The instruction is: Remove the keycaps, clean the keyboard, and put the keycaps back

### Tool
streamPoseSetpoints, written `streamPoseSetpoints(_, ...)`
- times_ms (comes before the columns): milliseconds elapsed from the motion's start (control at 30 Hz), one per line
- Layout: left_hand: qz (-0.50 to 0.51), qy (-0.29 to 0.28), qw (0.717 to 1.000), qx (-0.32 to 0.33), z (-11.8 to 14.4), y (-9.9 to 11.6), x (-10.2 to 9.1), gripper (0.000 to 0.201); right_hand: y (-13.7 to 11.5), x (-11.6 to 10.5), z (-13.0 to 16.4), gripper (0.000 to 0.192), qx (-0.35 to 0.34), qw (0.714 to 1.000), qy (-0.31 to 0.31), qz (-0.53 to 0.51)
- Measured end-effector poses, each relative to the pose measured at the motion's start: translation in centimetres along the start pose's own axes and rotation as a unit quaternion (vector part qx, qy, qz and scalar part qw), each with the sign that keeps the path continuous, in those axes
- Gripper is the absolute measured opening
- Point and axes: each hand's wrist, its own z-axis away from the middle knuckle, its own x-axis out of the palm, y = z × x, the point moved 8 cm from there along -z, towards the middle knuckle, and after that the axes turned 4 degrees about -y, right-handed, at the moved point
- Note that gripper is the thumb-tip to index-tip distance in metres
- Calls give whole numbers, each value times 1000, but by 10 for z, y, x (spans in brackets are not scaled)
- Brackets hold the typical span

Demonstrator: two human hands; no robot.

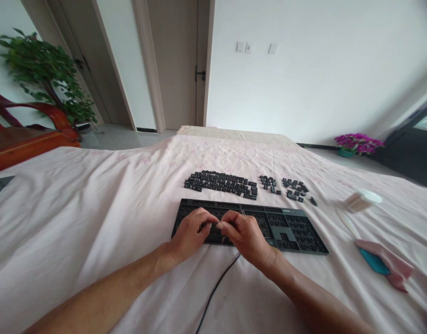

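A black keyboard (286, 232) with its keycaps off lies on the pink cloth, its bare key sockets showing. My left hand (192, 229) is closed over its left part, thumb and forefinger pinched together. Close beside it, my right hand (246, 234) is also closed in a pinch, the fingertips of both hands almost meeting above the keyboard. A thin, pale, wire-like thing (243, 214) sticks up by the right fingers. What the fingertips hold is too small and hidden to name. Loose black keycaps (220, 182) lie in rows just beyond the keyboard.
Smaller keycap groups (268, 182) lie farther right. A clear tub of cotton swabs (363, 200) and a pink and teal cloth (385, 262) are at right. The keyboard cable (216, 287) runs toward me. A wooden chair (32, 125) stands at left.
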Motion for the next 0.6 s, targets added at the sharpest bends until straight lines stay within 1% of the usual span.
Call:
streamPoseSetpoints(100,-5,-17,999,32,2,6,2,14,-5,5,0,27,-52,998,1,38)
streamPoseSetpoints(167,-21,-31,998,57,4,10,5,14,-9,7,1,28,-89,995,10,49)
streamPoseSetpoints(300,-64,-61,992,90,5,16,14,11,-22,16,7,32,-200,978,21,58)
streamPoseSetpoints(367,-79,-60,991,91,4,19,17,9,-25,19,8,35,-239,968,33,61)
streamPoseSetpoints(467,-104,-44,991,78,4,20,21,15,-25,19,9,40,-265,960,64,62)
streamPoseSetpoints(533,-115,-43,989,79,5,21,23,19,-28,20,14,43,-304,947,75,71)
streamPoseSetpoints(600,-125,-44,987,89,6,23,25,20,-33,22,20,46,-347,931,77,81)
